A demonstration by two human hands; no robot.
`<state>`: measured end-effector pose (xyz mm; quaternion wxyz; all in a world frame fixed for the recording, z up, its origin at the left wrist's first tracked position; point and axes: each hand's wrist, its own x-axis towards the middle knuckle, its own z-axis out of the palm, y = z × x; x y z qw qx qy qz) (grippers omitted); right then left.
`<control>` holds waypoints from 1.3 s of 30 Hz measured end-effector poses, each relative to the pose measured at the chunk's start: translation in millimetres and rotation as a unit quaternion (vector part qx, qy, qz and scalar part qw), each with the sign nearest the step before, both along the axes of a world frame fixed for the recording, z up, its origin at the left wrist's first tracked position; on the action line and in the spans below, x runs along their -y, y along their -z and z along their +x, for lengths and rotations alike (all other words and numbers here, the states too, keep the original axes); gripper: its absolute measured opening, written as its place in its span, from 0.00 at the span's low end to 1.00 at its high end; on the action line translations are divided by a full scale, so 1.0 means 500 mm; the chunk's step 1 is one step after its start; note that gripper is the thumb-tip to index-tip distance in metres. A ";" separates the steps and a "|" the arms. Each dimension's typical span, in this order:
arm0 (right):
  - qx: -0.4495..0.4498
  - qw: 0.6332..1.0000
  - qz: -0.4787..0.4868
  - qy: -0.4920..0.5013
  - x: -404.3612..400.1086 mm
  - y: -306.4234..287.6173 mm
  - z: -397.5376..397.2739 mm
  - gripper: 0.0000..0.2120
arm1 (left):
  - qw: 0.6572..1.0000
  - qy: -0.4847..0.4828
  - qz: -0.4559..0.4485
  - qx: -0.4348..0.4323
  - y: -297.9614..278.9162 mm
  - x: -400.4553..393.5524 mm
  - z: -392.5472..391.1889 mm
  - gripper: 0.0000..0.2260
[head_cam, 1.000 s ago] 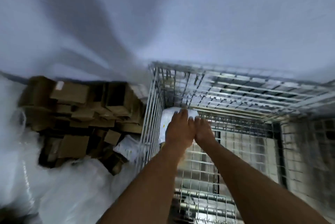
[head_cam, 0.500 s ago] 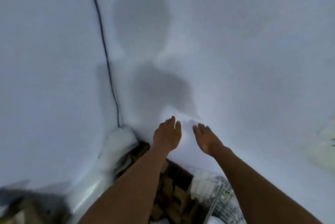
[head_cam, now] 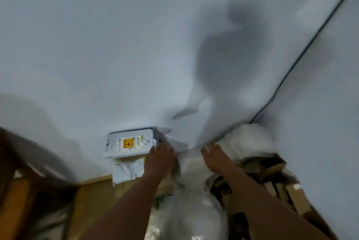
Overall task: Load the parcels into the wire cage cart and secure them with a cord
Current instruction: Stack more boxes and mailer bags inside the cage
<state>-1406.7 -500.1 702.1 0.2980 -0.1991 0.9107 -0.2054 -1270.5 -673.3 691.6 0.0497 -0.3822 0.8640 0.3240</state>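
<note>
Fingers of both hands are straight and loose, holding nothing, over the parcel pile.
Since a moment ago the view turned from the cage cart, now out of frame; I judge the next pick begins: left hand (head_cam: 159, 159) beside the grey parcel (head_cam: 130, 143), right hand (head_cam: 215, 159) over plastic wrap (head_cam: 194, 164).

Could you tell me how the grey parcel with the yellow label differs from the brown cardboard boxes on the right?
The grey parcel is wrapped in pale plastic and bears a yellow label; the cardboard boxes are bare brown card. The parcel lies alone on top of a stack against the wall; the boxes are heaped together. The left hand reaches the parcel's edge; the right hand hovers near the boxes.
</note>
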 end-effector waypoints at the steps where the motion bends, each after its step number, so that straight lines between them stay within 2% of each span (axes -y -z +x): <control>1: 0.004 1.000 -0.014 0.001 0.074 0.030 0.011 0.30 | 1.000 -0.026 -0.009 0.014 0.026 0.074 0.036 0.26; 4: 0.044 0.998 -0.041 -0.015 0.306 0.123 0.042 0.32 | 0.991 -0.108 -0.064 0.050 0.111 0.289 0.130 0.28; 7: 0.071 0.994 -0.079 0.002 0.453 0.212 0.071 0.37 | 0.980 -0.174 -0.079 0.058 0.197 0.429 0.185 0.31; 9: 0.095 0.991 -0.092 0.030 0.515 0.269 0.082 0.41 | 0.979 -0.194 -0.028 0.058 0.258 0.488 0.186 0.34; 11: 0.125 0.983 -0.119 0.070 0.543 0.312 0.088 0.41 | 0.978 -0.205 0.033 0.033 0.303 0.513 0.170 0.32; 14: 0.130 0.978 -0.135 0.094 0.550 0.362 0.094 0.36 | 0.976 -0.204 0.071 -0.011 0.348 0.514 0.151 0.23; 19: 0.088 0.981 -0.139 0.102 0.536 0.383 0.095 0.18 | 0.975 -0.209 0.065 -0.035 0.357 0.492 0.147 0.16; 23: 0.098 0.972 -0.174 0.125 0.506 0.358 0.103 0.13 | 0.974 -0.221 0.038 -0.039 0.318 0.466 0.144 0.10; 26: 0.097 0.962 -0.204 0.152 0.460 0.317 0.099 0.10 | 0.975 -0.213 0.020 -0.050 0.268 0.427 0.137 0.09; 31: 0.054 0.934 -0.248 0.252 0.274 0.213 0.071 0.15 | 0.983 -0.156 -0.022 -0.090 0.160 0.283 0.072 0.14; 33: 0.022 0.912 -0.272 0.307 0.146 0.166 0.057 0.13 | 0.985 -0.103 -0.020 -0.134 0.112 0.176 0.012 0.14; 36: -0.015 0.867 -0.303 0.396 -0.080 0.106 0.032 0.11 | 0.988 -0.022 0.006 -0.153 0.062 -0.023 -0.093 0.13; 39: -0.069 0.820 -0.311 0.476 -0.373 0.057 0.026 0.12 | 0.981 0.080 0.012 -0.174 0.025 -0.290 -0.183 0.14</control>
